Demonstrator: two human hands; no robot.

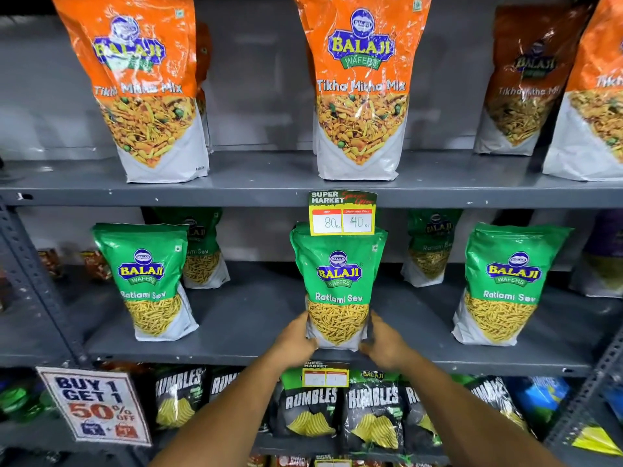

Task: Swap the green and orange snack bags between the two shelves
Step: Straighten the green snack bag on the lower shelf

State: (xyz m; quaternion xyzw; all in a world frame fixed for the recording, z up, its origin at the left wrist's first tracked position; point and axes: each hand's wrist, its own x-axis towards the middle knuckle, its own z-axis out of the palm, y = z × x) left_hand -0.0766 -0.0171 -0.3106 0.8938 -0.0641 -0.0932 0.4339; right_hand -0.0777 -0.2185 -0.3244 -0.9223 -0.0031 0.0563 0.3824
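Orange Tikha Mitha Mix bags stand on the upper shelf [269, 190]: one at the left [145, 85], one in the middle [360, 89], more at the right [519, 85]. Green Ratlami Sev bags stand on the middle shelf [236, 332]: left [148, 281], right [505, 284], two further back. The middle green bag [338, 284] stands upright at the shelf's front. My left hand [296, 340] grips its lower left side and my right hand [384, 342] its lower right side.
A yellow price tag [342, 214] hangs from the upper shelf's edge over the top of the held bag. Black Rumbles bags [310, 409] fill the shelf below. A "Buy 1 Get 1" sign [96, 406] hangs at the lower left. Grey shelf uprights [30, 264] frame the sides.
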